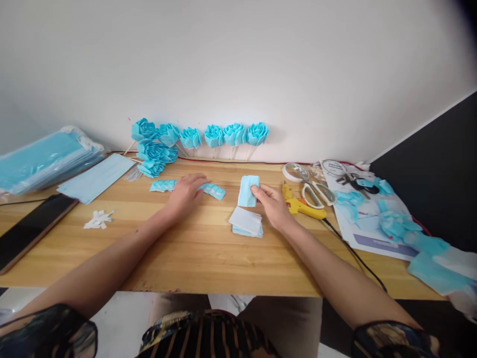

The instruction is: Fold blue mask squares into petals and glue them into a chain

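Observation:
My right hand point(274, 203) pinches a small light blue rectangular piece point(248, 191) between thumb and fingers. Just below it lies a small stack of white and blue pieces point(246, 222) on the wooden table. My left hand point(187, 193) rests palm down over the middle of a row of small folded blue pieces point(214, 191); its fingers are bent and partly hidden, and whether they hold anything cannot be made out. The row's left part point(163, 186) shows beyond that hand.
Blue flowers on sticks point(234, 134) lean at the wall. A yellow glue gun point(305, 208), scissors point(318, 194) and tape roll point(295, 172) lie right, beside blue scraps on paper point(367, 238). A phone point(32, 228), white bits point(99, 220), blue sheet point(97, 177) and bagged sheets point(48, 156) lie left.

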`<state>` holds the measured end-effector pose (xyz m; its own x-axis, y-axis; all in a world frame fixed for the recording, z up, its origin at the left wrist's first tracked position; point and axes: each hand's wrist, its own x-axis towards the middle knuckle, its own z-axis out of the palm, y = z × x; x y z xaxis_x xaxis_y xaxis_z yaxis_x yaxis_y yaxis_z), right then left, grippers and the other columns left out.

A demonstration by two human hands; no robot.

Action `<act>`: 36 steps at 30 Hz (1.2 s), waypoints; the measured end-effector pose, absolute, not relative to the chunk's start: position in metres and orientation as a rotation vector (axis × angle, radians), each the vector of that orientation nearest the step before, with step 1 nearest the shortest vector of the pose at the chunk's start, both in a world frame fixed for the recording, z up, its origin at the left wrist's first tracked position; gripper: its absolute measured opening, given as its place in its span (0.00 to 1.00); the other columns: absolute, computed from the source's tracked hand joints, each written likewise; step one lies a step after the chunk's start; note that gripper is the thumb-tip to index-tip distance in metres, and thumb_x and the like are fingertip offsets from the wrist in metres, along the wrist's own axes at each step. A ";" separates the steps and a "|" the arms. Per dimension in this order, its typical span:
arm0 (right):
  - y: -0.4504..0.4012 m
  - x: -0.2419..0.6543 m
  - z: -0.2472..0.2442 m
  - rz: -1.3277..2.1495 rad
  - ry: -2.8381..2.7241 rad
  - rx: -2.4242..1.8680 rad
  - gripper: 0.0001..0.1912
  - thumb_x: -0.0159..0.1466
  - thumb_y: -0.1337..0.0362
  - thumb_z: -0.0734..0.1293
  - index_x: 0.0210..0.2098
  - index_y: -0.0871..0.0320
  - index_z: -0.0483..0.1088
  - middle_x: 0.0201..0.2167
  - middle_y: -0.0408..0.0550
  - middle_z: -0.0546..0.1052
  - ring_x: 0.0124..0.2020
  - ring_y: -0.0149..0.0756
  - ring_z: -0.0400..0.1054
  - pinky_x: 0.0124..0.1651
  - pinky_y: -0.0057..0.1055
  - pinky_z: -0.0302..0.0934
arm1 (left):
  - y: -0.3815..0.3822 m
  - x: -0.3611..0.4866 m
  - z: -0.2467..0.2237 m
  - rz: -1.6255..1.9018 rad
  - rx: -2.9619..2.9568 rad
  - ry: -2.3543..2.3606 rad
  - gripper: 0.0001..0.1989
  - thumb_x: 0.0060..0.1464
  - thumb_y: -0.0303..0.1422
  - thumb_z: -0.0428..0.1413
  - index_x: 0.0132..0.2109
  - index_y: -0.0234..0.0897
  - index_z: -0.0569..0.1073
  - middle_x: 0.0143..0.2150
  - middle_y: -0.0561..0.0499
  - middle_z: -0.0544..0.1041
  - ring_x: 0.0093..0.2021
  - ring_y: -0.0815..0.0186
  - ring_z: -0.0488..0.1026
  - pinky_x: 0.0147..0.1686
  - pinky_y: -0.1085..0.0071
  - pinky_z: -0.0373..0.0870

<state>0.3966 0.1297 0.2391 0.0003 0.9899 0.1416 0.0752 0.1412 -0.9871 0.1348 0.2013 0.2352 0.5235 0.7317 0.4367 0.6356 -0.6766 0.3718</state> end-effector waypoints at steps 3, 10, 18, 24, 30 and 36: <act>0.128 0.395 0.241 1.090 -1.322 -1.144 0.20 0.63 0.47 0.67 0.25 0.56 0.68 0.25 0.42 0.67 0.29 0.32 0.61 0.35 0.29 0.58 | 0.188 0.137 0.248 1.011 2.485 1.139 0.14 0.56 0.25 0.45 0.37 0.36 0.76 0.41 0.44 0.79 0.44 0.58 0.75 0.47 0.60 0.67; 0.125 0.394 0.246 1.099 -1.358 -1.134 0.21 0.62 0.46 0.67 0.25 0.57 0.67 0.24 0.41 0.65 0.28 0.30 0.58 0.32 0.28 0.55 | 0.160 0.151 0.261 0.993 2.201 1.084 0.11 0.54 0.27 0.45 0.27 0.37 0.69 0.24 0.53 0.70 0.28 0.66 0.66 0.35 0.67 0.62; 0.113 0.386 0.262 1.115 -1.495 -1.138 0.23 0.61 0.44 0.67 0.25 0.58 0.68 0.23 0.42 0.64 0.26 0.30 0.56 0.29 0.28 0.52 | 0.146 0.181 0.264 0.763 1.489 0.711 0.20 0.59 0.45 0.55 0.49 0.34 0.74 0.32 0.50 0.73 0.34 0.66 0.69 0.35 0.70 0.65; 0.115 0.386 0.262 1.060 -1.506 -1.157 0.22 0.61 0.47 0.68 0.23 0.58 0.66 0.22 0.40 0.63 0.25 0.28 0.55 0.28 0.28 0.51 | 0.148 0.202 0.262 0.814 1.193 0.670 0.17 0.49 0.44 0.65 0.35 0.32 0.76 0.31 0.51 0.75 0.31 0.69 0.69 0.36 0.70 0.67; 0.125 0.394 0.248 1.210 -1.372 -0.950 0.22 0.66 0.46 0.63 0.28 0.57 0.73 0.24 0.43 0.71 0.29 0.33 0.67 0.36 0.30 0.62 | 0.148 0.197 0.260 0.916 1.276 0.780 0.15 0.47 0.41 0.66 0.31 0.33 0.73 0.26 0.53 0.73 0.28 0.71 0.68 0.32 0.72 0.66; 0.126 0.395 0.246 1.222 -1.345 -0.952 0.19 0.66 0.48 0.64 0.31 0.56 0.76 0.26 0.44 0.75 0.30 0.33 0.68 0.36 0.31 0.63 | 0.152 0.191 0.252 0.899 1.327 0.778 0.15 0.48 0.41 0.64 0.29 0.34 0.71 0.24 0.54 0.72 0.26 0.71 0.68 0.31 0.72 0.65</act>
<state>0.3949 0.1257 0.2456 -0.1473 0.9731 0.1772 -0.0832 0.1663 -0.9826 0.1910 0.1517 0.2518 0.4618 0.8866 0.0273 -0.1003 0.0216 0.9947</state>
